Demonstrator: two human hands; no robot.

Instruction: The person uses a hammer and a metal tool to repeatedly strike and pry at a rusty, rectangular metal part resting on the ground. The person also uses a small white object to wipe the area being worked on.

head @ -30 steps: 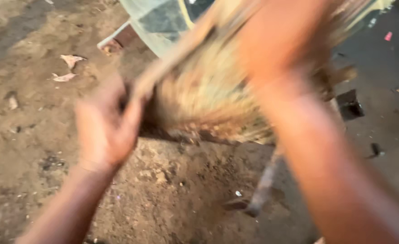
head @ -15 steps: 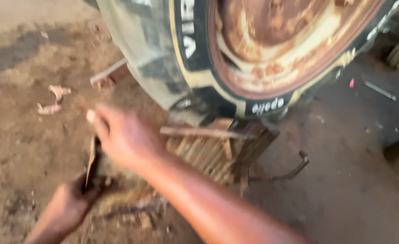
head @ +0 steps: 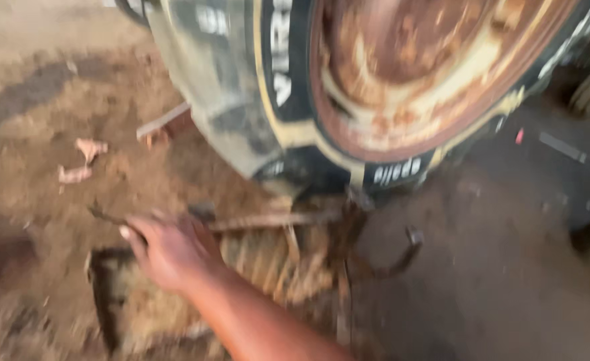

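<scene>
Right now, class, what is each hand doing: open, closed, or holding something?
Right hand: open, flat on the wooden block under the tyre, holding nothing.
Left hand: not in view.

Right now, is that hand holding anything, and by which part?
The right hand lies palm-down on a rusty metal frame under the tyre, near its left end. The blur hides whether the fingers grip it. The left hand is barely visible.

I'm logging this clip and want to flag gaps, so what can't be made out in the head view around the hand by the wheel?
- Right hand: motion blur hides its grip on the ribbed block.
- Left hand: only a blurred shape at the left edge, unclear.
- Wheel: top cut off by the frame.
- Bent metal piece: blurred, its kind unclear.
- Pale scraps on the dirt: too blurred to identify.
</scene>
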